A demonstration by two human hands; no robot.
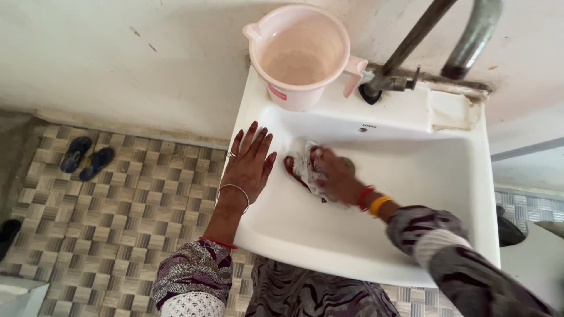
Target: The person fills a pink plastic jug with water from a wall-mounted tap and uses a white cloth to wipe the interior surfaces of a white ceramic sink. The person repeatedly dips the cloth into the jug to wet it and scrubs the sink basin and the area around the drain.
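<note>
A: Two hands are in view. Our right hand [335, 175] has its grip clamped on a red-and-white cloth [305, 170], pressing it against the inner left wall of the white sink [435, 176]. We judge the step in hand to be wiping the basin.

B: And our left hand [249, 161]?

A: Its grip is apart: fingers spread, palm flat on the sink's left rim, holding nothing. We read it as a brace.

B: What does the next move call for?

A: In our judgement, steady downward pressure on the cloth, with the wrist kept low so that the cloth stays flat against the curved wall.

B: Pose of the arms?

A: Our right forearm enters from the lower right and crosses the basin diagonally, wrist slightly bent. Our left forearm rises from below, nearly straight.

B: Surroundings?

A: A pink bucket [299, 56] stands on the sink's back ledge, beside the tap [388, 79]. A pair of dark sandals [87, 158] lies on the tiled floor [129, 223], well apart.
</note>
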